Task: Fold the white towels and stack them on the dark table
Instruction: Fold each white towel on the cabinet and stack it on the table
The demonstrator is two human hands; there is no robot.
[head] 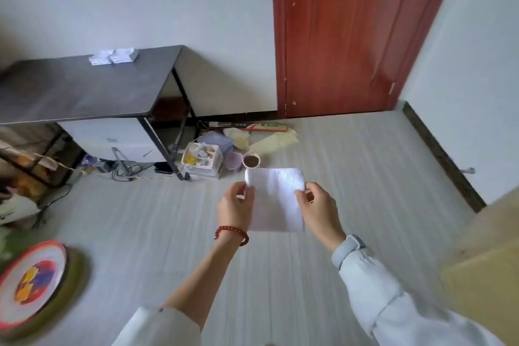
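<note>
White terry towel, folded to a rectangle [276, 199]: held in the air above the pale plank floor [351, 166]. Left hand [234, 206], red bead bracelet [231, 234] at the wrist: pinches the towel's left edge. Right hand [317, 209]: fingers curled on its right edge. Dark rectangular table with black metal legs [84, 87]: well apart, far left. Small stack of folded white towels [113, 56]: on the table's far edge. Red-brown wooden door [351, 34]: behind.
</note>
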